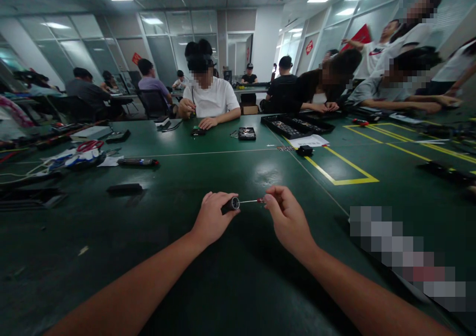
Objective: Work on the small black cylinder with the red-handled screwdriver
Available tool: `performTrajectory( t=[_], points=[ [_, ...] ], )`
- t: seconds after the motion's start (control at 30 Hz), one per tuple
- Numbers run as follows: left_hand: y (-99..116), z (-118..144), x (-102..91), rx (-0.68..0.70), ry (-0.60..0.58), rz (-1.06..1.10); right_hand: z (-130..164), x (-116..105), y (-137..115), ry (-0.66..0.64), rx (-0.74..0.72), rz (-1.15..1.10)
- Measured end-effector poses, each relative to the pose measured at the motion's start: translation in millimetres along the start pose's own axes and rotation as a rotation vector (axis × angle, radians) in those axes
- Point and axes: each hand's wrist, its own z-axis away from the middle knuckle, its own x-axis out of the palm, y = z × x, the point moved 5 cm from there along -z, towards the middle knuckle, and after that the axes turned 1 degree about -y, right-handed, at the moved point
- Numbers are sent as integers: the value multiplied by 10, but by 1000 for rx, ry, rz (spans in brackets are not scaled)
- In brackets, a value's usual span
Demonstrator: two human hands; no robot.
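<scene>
- The left hand point(211, 219) is closed around a short black cylinder point(231, 204), with the fingers wrapped over its body; the metal end of the cylinder looks toward 3 o'clock.
- The right hand point(288, 217) pinches the red end of a thin metal rod point(250, 201); the other tip of the rod is at the metal end of the cylinder, but I cannot tell if it is inside.
- Both things are held just above the green counter point(186, 256), near its front middle.
- At 10 o'clock from the hands a flat black bar point(124, 189) lies on the counter, and further in that direction a dark pen-like tool point(138, 162).
- At 2 o'clock there is a yellow tape rectangle point(344, 170) and a small black block point(305, 150).
- At 12 o'clock, far, a small black device point(247, 133) lies before a person in a white shirt point(211, 98).
- At 1 o'clock, far, stands a long black tray point(297, 125).
</scene>
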Motion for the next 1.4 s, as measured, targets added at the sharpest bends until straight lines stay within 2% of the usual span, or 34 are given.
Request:
performTrajectory(
  t=[0.23, 0.4, 0.6, 0.8, 1.0, 1.1, 1.17, 1.23, 1.3, 1.4],
  points=[
    [25, 13, -4, -5, -9, 2, -30, -15, 66, -36, 8, -41],
    [-1, 15, 11, 6, -8, 4, -34, -7, 68, -56, 70, -54],
    [7, 10, 26, 10, -26, 12, -41, -53, -3, 1, 54, 94],
    [4, 13, 30, 6, -17, 2, -21, -22, 40, 56, 64, -98],
    [0, 26, 52, 25, 22, -48, -2, -9, 43, 68, 47, -81],
    [30, 12, 15, 97, 56, -89, -63, -25, 197, 104, 187, -300],
    [38, -2, -19, 142, 76, -123, -95, 19, 357, 60, 421, -526],
    [7, -17, -42, 126, 82, -143, -115, 26, 443, 76, 546, -633],
    [-39, -26, -44, 86, 70, -137, -134, 11, 444, 104, 528, -651],
    [-75, -26, -22, 69, 46, -123, -129, 1, 370, 114, 409, -595]
  ],
)
